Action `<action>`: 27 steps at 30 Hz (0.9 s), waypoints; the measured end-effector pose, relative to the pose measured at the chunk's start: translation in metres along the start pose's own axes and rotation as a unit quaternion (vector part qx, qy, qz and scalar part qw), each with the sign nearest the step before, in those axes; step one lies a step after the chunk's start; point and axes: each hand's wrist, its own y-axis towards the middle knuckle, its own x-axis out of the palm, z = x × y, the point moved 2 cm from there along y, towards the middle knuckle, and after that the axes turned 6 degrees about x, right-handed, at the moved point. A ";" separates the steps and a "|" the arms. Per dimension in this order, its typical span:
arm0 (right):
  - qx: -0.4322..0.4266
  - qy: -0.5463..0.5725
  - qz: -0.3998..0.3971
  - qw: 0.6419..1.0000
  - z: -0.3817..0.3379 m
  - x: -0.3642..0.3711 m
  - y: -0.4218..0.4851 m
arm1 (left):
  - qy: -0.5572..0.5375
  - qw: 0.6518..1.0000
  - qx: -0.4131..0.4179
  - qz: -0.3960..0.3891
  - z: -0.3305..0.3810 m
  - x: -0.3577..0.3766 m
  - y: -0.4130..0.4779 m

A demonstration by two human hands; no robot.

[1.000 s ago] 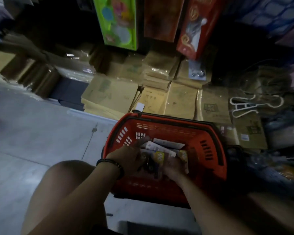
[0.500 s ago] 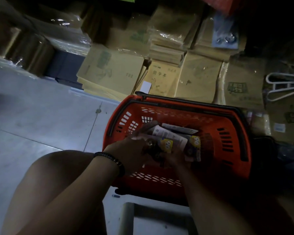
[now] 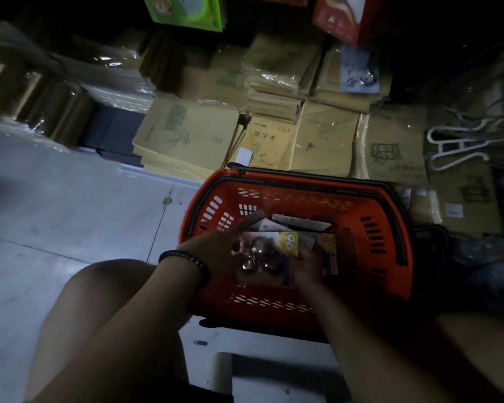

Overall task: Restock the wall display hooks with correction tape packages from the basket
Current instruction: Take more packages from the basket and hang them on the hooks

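An orange plastic basket (image 3: 370, 205) with black handles sits on the floor in front of my knees. Several correction tape packages lie inside it. My left hand (image 3: 216, 254), with a dark bead bracelet on the wrist, holds a clear blister package (image 3: 262, 251) with a yellow label from the left, index finger stretched out over it. My right hand (image 3: 306, 266) grips the same package from the right and below. More packages (image 3: 297, 223) lie behind it in the basket. No display hooks are in view.
Stacks of brown wrapped notebooks (image 3: 192, 135) line the floor behind the basket. White plastic hangers (image 3: 454, 149) lie at the right. A green box (image 3: 184, 10) and a red box (image 3: 341, 16) hang above. A pale stool edge (image 3: 224, 370) shows below; grey tiled floor lies at the left.
The view has tipped down and back up a little. Both hands have stayed in the basket, and the package with the yellow label now sits higher between them.
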 end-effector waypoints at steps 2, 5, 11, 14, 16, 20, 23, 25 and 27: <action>-0.041 0.000 0.016 0.999 -0.018 -0.014 -0.006 | -0.004 0.999 -0.004 0.033 -0.004 -0.004 0.001; -0.119 -0.060 0.009 0.991 -0.052 -0.041 -0.022 | -0.016 0.996 -0.010 0.092 0.005 -0.010 -0.005; -0.269 -0.086 -0.066 0.957 -0.139 -0.095 -0.078 | -0.122 0.968 0.054 0.213 0.014 -0.014 -0.031; -0.297 -0.103 -0.113 0.943 -0.186 -0.122 -0.116 | -0.257 0.946 0.115 0.159 0.020 -0.019 -0.055; -0.320 -0.131 -0.126 0.930 -0.213 -0.135 -0.140 | -0.359 0.910 0.152 0.138 0.028 -0.025 -0.080; -0.359 -0.128 -0.093 0.920 -0.258 -0.155 -0.185 | -0.471 0.850 0.195 0.133 0.053 -0.027 -0.122; -0.371 -0.043 -0.020 0.927 -0.282 -0.171 -0.214 | -0.541 0.794 0.229 0.158 0.068 -0.029 -0.142; -0.371 0.013 0.038 0.928 -0.289 -0.180 -0.235 | -0.575 0.761 0.237 0.187 0.075 -0.031 -0.152; -0.342 0.089 0.057 0.934 -0.290 -0.183 -0.250 | -0.596 0.732 0.243 0.224 0.081 -0.036 -0.160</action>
